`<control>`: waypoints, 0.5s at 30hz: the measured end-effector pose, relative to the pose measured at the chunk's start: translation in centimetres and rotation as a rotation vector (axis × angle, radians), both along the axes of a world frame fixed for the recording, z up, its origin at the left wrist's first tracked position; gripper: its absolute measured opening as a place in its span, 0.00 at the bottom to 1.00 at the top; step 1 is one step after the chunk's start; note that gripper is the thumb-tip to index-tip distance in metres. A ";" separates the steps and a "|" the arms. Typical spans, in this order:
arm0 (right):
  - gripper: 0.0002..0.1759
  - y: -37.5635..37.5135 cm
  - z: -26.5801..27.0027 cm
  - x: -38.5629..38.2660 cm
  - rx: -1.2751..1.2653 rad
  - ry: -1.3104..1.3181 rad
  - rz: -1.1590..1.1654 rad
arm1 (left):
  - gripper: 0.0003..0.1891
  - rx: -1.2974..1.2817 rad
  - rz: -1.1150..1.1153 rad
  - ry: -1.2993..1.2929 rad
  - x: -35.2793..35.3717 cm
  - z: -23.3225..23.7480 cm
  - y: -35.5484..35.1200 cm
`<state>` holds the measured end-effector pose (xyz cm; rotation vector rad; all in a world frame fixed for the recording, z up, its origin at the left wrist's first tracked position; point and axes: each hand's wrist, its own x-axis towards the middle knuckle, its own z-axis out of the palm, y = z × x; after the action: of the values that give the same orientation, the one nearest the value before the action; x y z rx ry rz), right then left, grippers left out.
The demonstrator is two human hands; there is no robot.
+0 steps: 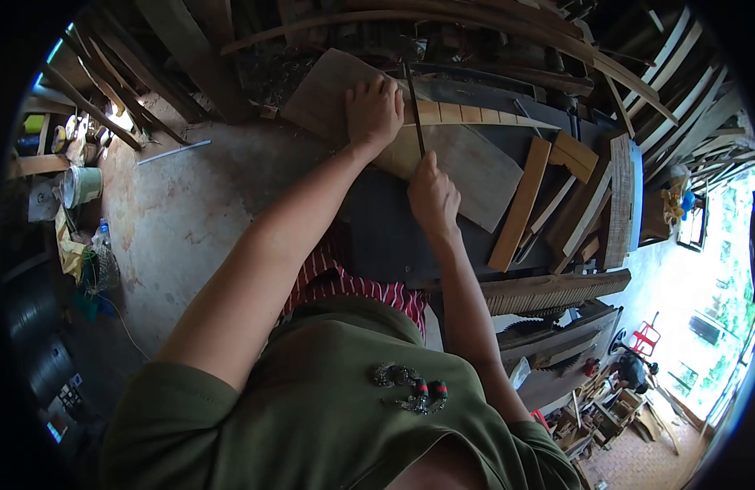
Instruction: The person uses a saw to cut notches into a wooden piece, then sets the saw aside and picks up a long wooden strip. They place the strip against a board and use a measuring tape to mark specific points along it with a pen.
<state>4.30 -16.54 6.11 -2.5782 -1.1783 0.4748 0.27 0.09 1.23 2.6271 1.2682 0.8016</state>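
Observation:
My left hand point(376, 113) presses down at the left end of a curved wooden piece point(467, 115), its fingers bent over it. Several dark lines cross the pale edge of that piece. My right hand point(434, 194) is closed around the near end of a thin, dark saw point(416, 106); its handle is hidden in the fist. The saw's narrow blade points away from me and crosses the curved piece just right of my left hand. Beneath lies a wide wooden board point(479, 171), placed at an angle on a dark worktop point(377, 229).
Wooden offcuts point(520, 204) lie on the right of the worktop. A toothed circular blade point(528, 325) shows at lower right. Long curved timbers point(475, 18) are stacked at the back. A bucket point(83, 186) stands far left. Another person point(630, 371) is at far lower right.

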 end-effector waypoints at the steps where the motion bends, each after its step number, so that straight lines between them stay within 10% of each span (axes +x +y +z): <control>1: 0.07 1.2 -0.6 0.8 0.002 -0.002 -0.008 | 0.12 -0.017 0.004 0.029 0.1 0.1 0.0; 15: 0.08 0.8 -1.1 0.5 0.097 -0.105 0.032 | 0.11 0.000 -0.003 0.010 0.1 0.0 -0.1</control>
<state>4.81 -15.74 5.04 -2.5316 -1.2470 0.2842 0.37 0.03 1.23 2.6355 1.2659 0.7896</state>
